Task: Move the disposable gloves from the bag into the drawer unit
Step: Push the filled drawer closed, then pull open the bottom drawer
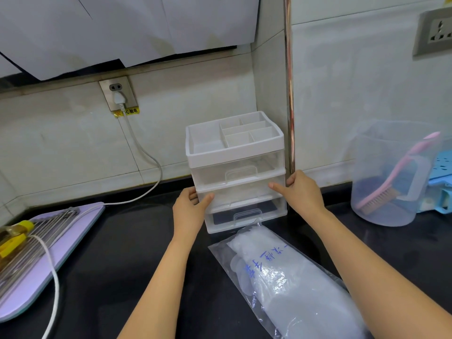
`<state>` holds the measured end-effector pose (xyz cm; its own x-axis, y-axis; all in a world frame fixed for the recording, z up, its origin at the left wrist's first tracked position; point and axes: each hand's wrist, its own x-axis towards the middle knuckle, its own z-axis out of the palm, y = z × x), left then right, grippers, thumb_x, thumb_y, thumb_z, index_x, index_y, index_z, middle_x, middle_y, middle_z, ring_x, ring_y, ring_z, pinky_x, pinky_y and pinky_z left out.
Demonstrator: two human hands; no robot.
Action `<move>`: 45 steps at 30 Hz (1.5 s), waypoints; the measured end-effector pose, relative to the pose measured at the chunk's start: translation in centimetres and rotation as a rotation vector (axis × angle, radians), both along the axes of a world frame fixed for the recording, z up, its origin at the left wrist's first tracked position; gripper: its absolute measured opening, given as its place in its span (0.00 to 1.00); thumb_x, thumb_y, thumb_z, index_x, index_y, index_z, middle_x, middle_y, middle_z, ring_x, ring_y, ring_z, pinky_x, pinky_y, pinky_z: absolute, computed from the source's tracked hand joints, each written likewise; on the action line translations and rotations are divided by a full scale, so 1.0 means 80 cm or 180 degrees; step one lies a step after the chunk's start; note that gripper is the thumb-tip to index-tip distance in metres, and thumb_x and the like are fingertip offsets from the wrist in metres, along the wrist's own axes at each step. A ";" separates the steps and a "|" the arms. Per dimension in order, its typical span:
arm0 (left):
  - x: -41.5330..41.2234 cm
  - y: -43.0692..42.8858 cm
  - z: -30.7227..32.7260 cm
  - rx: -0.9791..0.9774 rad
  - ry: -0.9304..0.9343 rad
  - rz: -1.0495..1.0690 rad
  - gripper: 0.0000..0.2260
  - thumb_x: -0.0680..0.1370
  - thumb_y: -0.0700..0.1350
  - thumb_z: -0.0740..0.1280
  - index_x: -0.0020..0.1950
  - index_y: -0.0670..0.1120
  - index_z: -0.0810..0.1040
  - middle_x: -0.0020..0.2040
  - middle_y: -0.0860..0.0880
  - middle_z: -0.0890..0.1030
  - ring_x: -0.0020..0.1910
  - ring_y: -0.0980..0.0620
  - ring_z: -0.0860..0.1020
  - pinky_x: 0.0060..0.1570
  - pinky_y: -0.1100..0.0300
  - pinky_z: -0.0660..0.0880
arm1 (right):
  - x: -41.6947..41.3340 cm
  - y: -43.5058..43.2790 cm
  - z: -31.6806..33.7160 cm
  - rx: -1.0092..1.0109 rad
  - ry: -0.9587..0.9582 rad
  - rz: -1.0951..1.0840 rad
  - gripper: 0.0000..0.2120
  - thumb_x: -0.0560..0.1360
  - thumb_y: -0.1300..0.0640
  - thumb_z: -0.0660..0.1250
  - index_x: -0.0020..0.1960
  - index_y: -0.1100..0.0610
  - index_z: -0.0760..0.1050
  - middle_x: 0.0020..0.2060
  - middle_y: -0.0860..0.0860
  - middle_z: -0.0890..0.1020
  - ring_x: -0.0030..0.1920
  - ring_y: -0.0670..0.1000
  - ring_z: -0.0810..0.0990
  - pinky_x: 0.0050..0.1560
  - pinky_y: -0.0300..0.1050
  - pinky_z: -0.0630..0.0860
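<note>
Far left: one lavender board point(73, 228) on the black counter point(137, 253). It carries a bundle of metal rods point(31, 243) and one yellow-capped bottle point(14, 231).

One white cord point(146, 155) runs up to one wall socket point(119, 94). Below the socket is a yellow label point(127, 111) with black Chinese characters, only partly legible.

Centre: one drawer unit point(234, 152) stands on the counter near the wall. It has three clear drawers, and its white top tray is divided into six compartments.

The left grip point(189, 211) clasps the unit's left edge, thumb on the front. The right grip point(303, 192) clasps the right edge in the same way.

One clear bag point(293, 285) lies flat on the counter in front of the unit, its top end touching the unit's base. The disposable gloves point(247, 263) are inside it. Blue Chinese characters are printed on it; I cannot read them with certainty.

One metal pole point(289, 94) stands behind the unit.

Right: one clear jug point(381, 209) holds one pink brush point(391, 178). A second socket point(435, 30) is on the wall above.
</note>
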<state>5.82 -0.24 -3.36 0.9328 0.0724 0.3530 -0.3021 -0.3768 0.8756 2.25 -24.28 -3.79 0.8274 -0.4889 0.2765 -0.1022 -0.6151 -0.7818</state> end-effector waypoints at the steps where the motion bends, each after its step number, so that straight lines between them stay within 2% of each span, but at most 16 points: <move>1: 0.000 0.000 -0.002 -0.0003 0.0005 0.0009 0.19 0.75 0.47 0.71 0.64 0.43 0.74 0.57 0.49 0.79 0.51 0.56 0.76 0.48 0.66 0.72 | -0.001 0.000 -0.001 -0.0003 0.0030 0.0019 0.22 0.71 0.41 0.70 0.48 0.59 0.70 0.41 0.53 0.77 0.42 0.53 0.77 0.40 0.46 0.73; 5: -0.005 0.000 -0.012 -0.0068 0.0041 0.0039 0.18 0.76 0.47 0.70 0.64 0.44 0.74 0.57 0.49 0.80 0.51 0.55 0.77 0.49 0.66 0.72 | -0.013 -0.001 0.004 -0.0166 0.0413 0.0221 0.18 0.74 0.44 0.68 0.46 0.59 0.70 0.38 0.52 0.75 0.41 0.52 0.76 0.40 0.45 0.73; 7: -0.011 0.001 -0.019 -0.0072 0.0161 0.0027 0.18 0.76 0.46 0.69 0.65 0.44 0.74 0.58 0.49 0.79 0.51 0.56 0.77 0.50 0.65 0.72 | -0.030 0.001 0.008 -0.0466 0.0967 0.0482 0.17 0.74 0.44 0.68 0.39 0.57 0.69 0.35 0.51 0.74 0.39 0.51 0.75 0.36 0.42 0.70; 10: -0.023 0.005 -0.030 0.0113 0.0364 -0.0019 0.19 0.77 0.46 0.69 0.66 0.44 0.72 0.58 0.50 0.78 0.49 0.57 0.75 0.43 0.70 0.69 | -0.062 0.015 0.003 -0.0961 0.1743 0.0985 0.22 0.73 0.40 0.68 0.33 0.57 0.66 0.32 0.51 0.71 0.33 0.49 0.70 0.31 0.41 0.65; 12: -0.034 0.006 -0.038 0.0159 0.0453 -0.0073 0.20 0.76 0.47 0.70 0.66 0.45 0.72 0.58 0.52 0.78 0.49 0.57 0.75 0.42 0.68 0.69 | -0.079 0.026 -0.007 -0.1100 0.1935 0.1221 0.23 0.69 0.40 0.70 0.39 0.62 0.74 0.36 0.54 0.77 0.35 0.52 0.76 0.37 0.45 0.71; 14: -0.046 0.009 -0.044 0.0235 0.0534 -0.0161 0.21 0.75 0.49 0.71 0.66 0.46 0.71 0.56 0.53 0.77 0.47 0.59 0.75 0.41 0.68 0.69 | -0.089 0.037 -0.012 -0.1137 0.1843 0.1354 0.26 0.69 0.44 0.73 0.55 0.65 0.77 0.50 0.59 0.82 0.50 0.57 0.81 0.51 0.51 0.77; 16: -0.057 0.013 -0.051 0.0302 0.0609 -0.0312 0.24 0.74 0.51 0.72 0.66 0.47 0.70 0.58 0.53 0.77 0.49 0.58 0.77 0.42 0.68 0.71 | -0.094 0.047 -0.014 -0.1171 0.1677 0.1453 0.26 0.69 0.48 0.73 0.60 0.64 0.76 0.56 0.59 0.80 0.56 0.58 0.79 0.58 0.52 0.75; 20: -0.073 0.024 -0.065 0.0595 0.0370 -0.0379 0.23 0.73 0.52 0.72 0.66 0.50 0.72 0.60 0.54 0.73 0.57 0.57 0.73 0.55 0.64 0.69 | -0.100 0.072 -0.015 -0.1081 0.1304 0.1911 0.19 0.71 0.52 0.73 0.60 0.54 0.77 0.54 0.48 0.81 0.52 0.47 0.78 0.53 0.38 0.74; 24: -0.069 0.045 -0.067 0.0577 0.0345 -0.0510 0.14 0.76 0.52 0.69 0.61 0.52 0.77 0.59 0.56 0.73 0.58 0.58 0.72 0.60 0.62 0.68 | -0.099 0.095 -0.016 -0.0919 0.1239 0.2458 0.17 0.71 0.53 0.73 0.59 0.51 0.79 0.50 0.44 0.82 0.49 0.44 0.79 0.51 0.36 0.75; 27: -0.057 0.058 -0.067 0.0000 0.0707 -0.0641 0.14 0.76 0.49 0.70 0.59 0.48 0.76 0.59 0.51 0.79 0.57 0.55 0.77 0.60 0.59 0.71 | -0.084 0.103 -0.014 0.0102 0.1281 0.2366 0.13 0.72 0.54 0.72 0.57 0.54 0.80 0.48 0.48 0.83 0.47 0.45 0.81 0.53 0.38 0.77; 30: -0.048 0.062 -0.067 -0.0310 0.0933 -0.0900 0.20 0.76 0.45 0.70 0.66 0.47 0.71 0.60 0.50 0.78 0.59 0.55 0.77 0.62 0.59 0.71 | -0.058 0.098 -0.008 0.2265 0.1158 0.1479 0.16 0.76 0.58 0.69 0.61 0.63 0.75 0.49 0.58 0.81 0.44 0.52 0.81 0.46 0.42 0.80; 32: -0.040 0.064 -0.070 -0.0209 0.0934 -0.1072 0.18 0.77 0.42 0.69 0.66 0.47 0.72 0.60 0.51 0.79 0.59 0.56 0.77 0.63 0.58 0.71 | -0.043 0.092 -0.003 0.3683 0.1180 0.1081 0.16 0.77 0.61 0.67 0.62 0.66 0.71 0.46 0.59 0.78 0.41 0.53 0.79 0.36 0.43 0.81; 34: -0.030 0.066 -0.072 -0.0089 0.0914 -0.1090 0.15 0.77 0.41 0.68 0.64 0.46 0.75 0.59 0.48 0.81 0.56 0.56 0.79 0.58 0.60 0.75 | -0.031 0.089 -0.005 0.4772 0.1112 0.0800 0.15 0.78 0.62 0.65 0.61 0.67 0.68 0.42 0.59 0.75 0.38 0.51 0.76 0.29 0.40 0.79; 37: -0.015 0.066 -0.074 -0.0048 0.0891 -0.1035 0.12 0.79 0.40 0.66 0.62 0.43 0.77 0.55 0.44 0.82 0.49 0.55 0.81 0.46 0.65 0.77 | -0.014 0.089 -0.014 0.5358 0.0837 0.0541 0.10 0.78 0.62 0.63 0.56 0.66 0.69 0.40 0.58 0.75 0.35 0.49 0.74 0.31 0.36 0.75; 40: -0.010 0.061 -0.075 -0.0009 0.0803 -0.0981 0.12 0.78 0.42 0.68 0.61 0.45 0.76 0.54 0.47 0.81 0.49 0.53 0.80 0.42 0.65 0.76 | -0.004 0.088 -0.022 0.5546 0.0729 0.0511 0.05 0.78 0.63 0.63 0.50 0.65 0.71 0.37 0.57 0.75 0.33 0.47 0.73 0.32 0.37 0.70; 45: -0.005 0.057 -0.077 -0.0051 0.0697 -0.1019 0.12 0.77 0.43 0.68 0.60 0.46 0.75 0.54 0.47 0.80 0.51 0.51 0.80 0.38 0.66 0.75 | 0.004 0.095 -0.028 0.5542 0.0743 0.0476 0.05 0.77 0.63 0.64 0.44 0.64 0.71 0.37 0.55 0.74 0.33 0.48 0.72 0.32 0.37 0.68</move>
